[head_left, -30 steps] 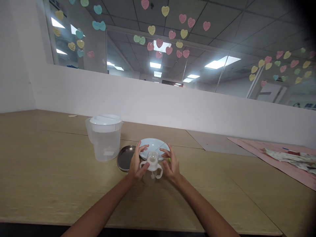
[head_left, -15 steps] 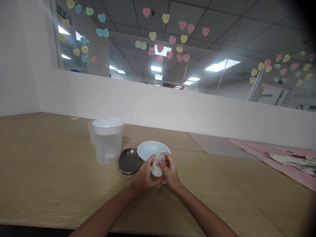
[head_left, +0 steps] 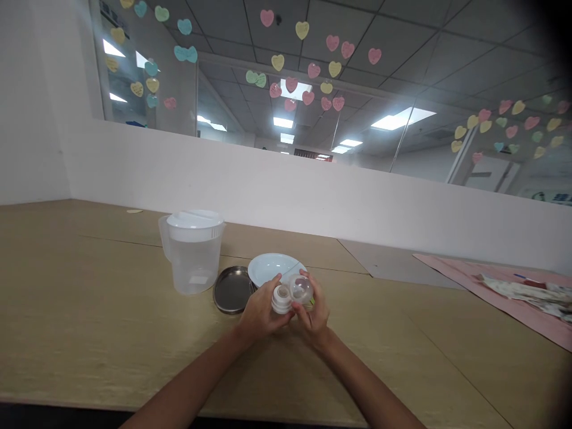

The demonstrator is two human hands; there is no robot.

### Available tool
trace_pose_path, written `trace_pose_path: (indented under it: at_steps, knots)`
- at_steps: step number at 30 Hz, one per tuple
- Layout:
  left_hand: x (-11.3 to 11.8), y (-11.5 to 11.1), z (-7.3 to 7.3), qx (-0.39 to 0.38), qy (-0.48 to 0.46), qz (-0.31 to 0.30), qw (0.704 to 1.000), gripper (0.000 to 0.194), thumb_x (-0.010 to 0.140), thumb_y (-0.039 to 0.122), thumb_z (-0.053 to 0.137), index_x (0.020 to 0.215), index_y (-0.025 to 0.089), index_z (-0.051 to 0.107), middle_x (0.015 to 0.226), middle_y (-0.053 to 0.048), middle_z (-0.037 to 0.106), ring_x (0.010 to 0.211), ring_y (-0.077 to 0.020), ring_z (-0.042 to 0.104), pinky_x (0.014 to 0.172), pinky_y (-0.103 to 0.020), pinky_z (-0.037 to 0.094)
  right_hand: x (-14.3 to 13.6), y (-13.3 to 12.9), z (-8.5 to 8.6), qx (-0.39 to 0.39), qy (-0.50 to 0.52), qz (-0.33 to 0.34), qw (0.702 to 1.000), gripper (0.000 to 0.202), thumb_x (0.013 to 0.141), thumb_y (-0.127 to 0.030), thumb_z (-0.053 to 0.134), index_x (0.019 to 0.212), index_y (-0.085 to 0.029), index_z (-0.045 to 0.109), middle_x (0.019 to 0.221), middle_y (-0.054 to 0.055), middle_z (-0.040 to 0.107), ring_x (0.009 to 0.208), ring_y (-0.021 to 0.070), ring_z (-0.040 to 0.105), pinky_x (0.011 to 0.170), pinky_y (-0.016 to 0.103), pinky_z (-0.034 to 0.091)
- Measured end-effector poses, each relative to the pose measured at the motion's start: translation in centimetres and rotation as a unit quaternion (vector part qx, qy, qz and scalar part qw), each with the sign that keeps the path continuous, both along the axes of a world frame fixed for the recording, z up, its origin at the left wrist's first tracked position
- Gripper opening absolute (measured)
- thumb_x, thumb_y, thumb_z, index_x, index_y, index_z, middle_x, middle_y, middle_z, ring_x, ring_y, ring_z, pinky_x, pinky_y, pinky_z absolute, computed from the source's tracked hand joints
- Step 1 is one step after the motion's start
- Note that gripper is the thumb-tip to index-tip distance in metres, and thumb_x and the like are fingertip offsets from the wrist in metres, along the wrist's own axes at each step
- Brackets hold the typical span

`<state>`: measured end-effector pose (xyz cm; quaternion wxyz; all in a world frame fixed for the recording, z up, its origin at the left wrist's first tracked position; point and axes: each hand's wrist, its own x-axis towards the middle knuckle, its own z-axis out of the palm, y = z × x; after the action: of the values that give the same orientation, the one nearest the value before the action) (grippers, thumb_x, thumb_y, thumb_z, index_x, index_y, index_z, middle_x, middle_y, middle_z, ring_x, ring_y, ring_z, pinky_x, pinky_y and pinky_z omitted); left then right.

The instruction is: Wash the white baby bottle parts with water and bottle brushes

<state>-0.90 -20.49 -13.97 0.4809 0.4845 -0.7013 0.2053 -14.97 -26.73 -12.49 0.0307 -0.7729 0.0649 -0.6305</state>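
Note:
My left hand (head_left: 261, 311) is closed around a small container with a white, ringed top (head_left: 281, 299), which looks like a feeding bottle; a round opening or teat shows at its middle. Most of its body is hidden by my fingers. In my right hand (head_left: 316, 310) is a clear domed cap (head_left: 301, 289), pinched between thumb and fingers right beside the white top. A bit of yellow-green shows behind the cap, too small to name. Just beyond my hands stands a pale blue-white bowl (head_left: 268, 266), with a round metal tray (head_left: 232, 291) to its left.
A lidded, translucent pitcher (head_left: 195, 256) stands left of the tray. At the right, a pink mat (head_left: 456, 266) bears a patterned cloth (head_left: 522, 293) and a pen. A grey sheet (head_left: 393, 265) lies by the wall. Behind the table rises a white wall (head_left: 286, 190) with windows.
The clear domed cap has come off the white top and moved to the right in my right hand. My left hand keeps its hold on the bottle.

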Motion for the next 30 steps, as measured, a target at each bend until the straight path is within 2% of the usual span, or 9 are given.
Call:
trace_pose_path:
  at_steps: [2,4,7,11,14,17,21,25,30]
  knots:
    - [0.0,0.0,0.0,-0.016,-0.011,0.012,1.000,0.065,0.072,0.037,0.056,0.126,0.015,0.028,0.109,-0.012,0.054,0.098,-0.0219,0.055,0.081,-0.032,0.046,0.1,-0.1,0.5,-0.036,-0.037,0.000,0.999,0.056,0.078,-0.022,0.052,0.129,-0.023,0.029,0.125,0.012,0.044,0.114,0.0257,0.044,0.086,0.043,0.045]
    - [0.0,-0.1,0.1,-0.010,-0.016,0.018,1.000,0.059,0.074,0.036,0.054,0.124,0.015,0.032,0.109,-0.011,0.054,0.099,-0.0210,0.054,0.082,-0.032,0.045,0.3,-0.3,0.9,-0.034,-0.047,-0.016,0.998,0.055,0.076,-0.017,0.055,0.126,-0.024,0.035,0.128,0.011,0.040,0.116,0.0255,0.041,0.088,0.043,0.043]
    - [0.0,-0.1,0.3,0.013,-0.012,0.018,1.000,0.055,0.075,0.035,0.053,0.123,0.016,0.033,0.110,-0.010,0.054,0.102,-0.0198,0.052,0.085,-0.032,0.044,0.5,-0.9,1.1,0.049,-0.007,-0.035,0.998,0.046,0.075,-0.017,0.054,0.120,-0.022,0.044,0.127,0.010,0.042,0.116,0.0233,0.041,0.093,0.041,0.039]
    - [0.0,-0.1,0.5,0.039,0.000,0.013,0.999,0.052,0.075,0.035,0.052,0.122,0.018,0.035,0.112,-0.008,0.053,0.103,-0.0182,0.051,0.086,-0.031,0.043,0.7,-1.7,1.0,0.187,0.070,0.000,0.980,0.045,0.075,-0.020,0.052,0.120,-0.021,0.046,0.124,0.009,0.046,0.111,0.0209,0.046,0.089,0.036,0.042]
    - [0.1,-0.1,0.4,0.044,-0.002,0.008,0.999,0.052,0.075,0.035,0.053,0.121,0.019,0.035,0.112,-0.008,0.053,0.104,-0.0184,0.050,0.086,-0.030,0.043,0.7,-2.2,0.7,0.233,0.103,0.018,0.967,0.043,0.071,-0.014,0.049,0.114,-0.021,0.052,0.125,0.008,0.043,0.113,0.0212,0.043,0.089,0.035,0.042]
    - [0.1,-0.2,0.3,0.041,-0.003,0.008,0.999,0.052,0.075,0.036,0.053,0.122,0.019,0.035,0.113,-0.008,0.053,0.104,-0.0187,0.050,0.086,-0.031,0.043,0.8,-2.6,0.4,0.248,0.142,0.024,0.958,0.044,0.069,-0.010,0.045,0.110,-0.021,0.055,0.125,0.008,0.043,0.115,0.0210,0.041,0.092,0.035,0.038]
    - [0.0,-0.2,0.3,0.036,-0.001,0.014,0.999,0.052,0.076,0.036,0.052,0.122,0.018,0.036,0.113,-0.009,0.053,0.104,-0.0192,0.050,0.086,-0.031,0.042,0.7,-2.9,0.2,0.235,0.185,0.023,0.954,0.043,0.072,-0.011,0.042,0.113,-0.019,0.053,0.127,0.008,0.041,0.117,0.0201,0.038,0.097,0.037,0.032]
    - [-0.1,-0.1,0.5,0.037,-0.003,0.014,0.999,0.053,0.076,0.035,0.052,0.122,0.018,0.035,0.113,-0.009,0.053,0.104,-0.0190,0.050,0.087,-0.031,0.042,0.7,-2.8,0.3,0.226,0.211,0.014,0.951,0.039,0.080,-0.018,0.038,0.118,-0.019,0.049,0.130,0.008,0.038,0.120,0.0190,0.034,0.101,0.037,0.027]
    - [-0.1,0.0,0.5,0.045,0.002,0.017,0.999,0.053,0.076,0.035,0.051,0.123,0.018,0.035,0.114,-0.009,0.053,0.105,-0.0191,0.050,0.088,-0.031,0.042,0.8,-2.4,0.5,0.228,0.226,-0.001,0.947,0.036,0.086,-0.027,0.032,0.118,-0.019,0.047,0.130,0.009,0.037,0.121,0.0186,0.034,0.100,0.037,0.028]
